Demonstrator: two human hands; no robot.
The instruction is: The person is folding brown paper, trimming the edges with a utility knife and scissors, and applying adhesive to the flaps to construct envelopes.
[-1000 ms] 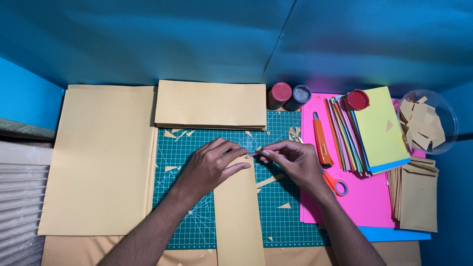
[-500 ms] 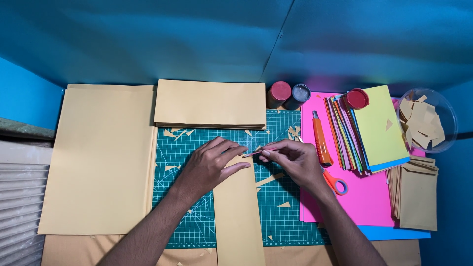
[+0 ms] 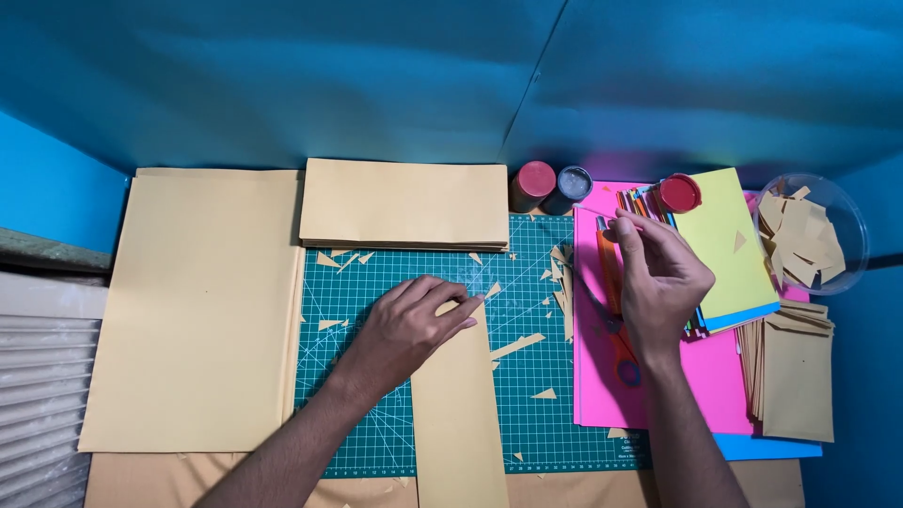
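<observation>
Head view: left hand (image 3: 409, 329) flat on tan strip (image 3: 458, 414); right hand (image 3: 658, 277) hides its pinched tool.

orange cutter (image 3: 609, 273) half behind right hand (image 3: 658, 277)

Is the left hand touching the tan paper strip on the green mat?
Touching. The head view shows the left hand with its fingers pressed flat on the top end of the tan paper strip.

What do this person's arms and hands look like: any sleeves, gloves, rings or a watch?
Both forearms are bare as far as the frame shows, with no sleeve in view. The left hand and the right hand wear no gloves. No ring, watch or wristband is visible on either.
</observation>
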